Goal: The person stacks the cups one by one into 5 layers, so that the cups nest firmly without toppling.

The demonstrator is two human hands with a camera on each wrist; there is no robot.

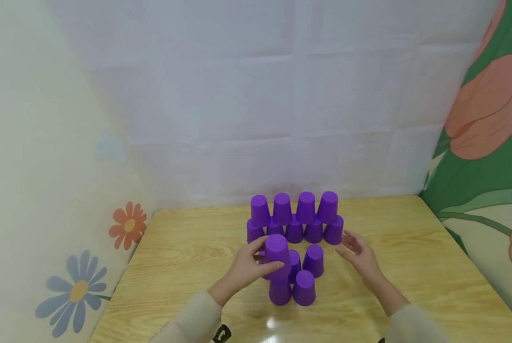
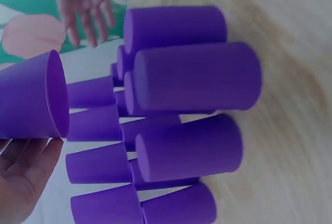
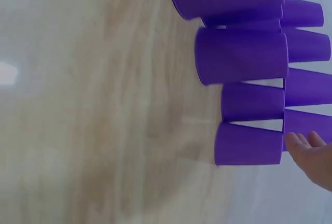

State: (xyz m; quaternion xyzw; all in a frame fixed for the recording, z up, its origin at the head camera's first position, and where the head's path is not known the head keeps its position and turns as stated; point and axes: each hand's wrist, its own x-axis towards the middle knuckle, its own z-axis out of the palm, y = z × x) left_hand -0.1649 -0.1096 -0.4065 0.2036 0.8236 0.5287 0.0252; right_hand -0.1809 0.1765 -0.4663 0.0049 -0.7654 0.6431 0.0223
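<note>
Two hands: left (image 1: 244,269) grips purple cup (image 1: 276,255), right (image 1: 360,257) open-fingered.

No words, numbers or signs can be read here — not on the purple cups (image 1: 294,228), not on the wooden table (image 1: 410,267), not on the walls. The flowers on the wall (image 1: 127,224) are only pictures — no letters go with them.
</note>
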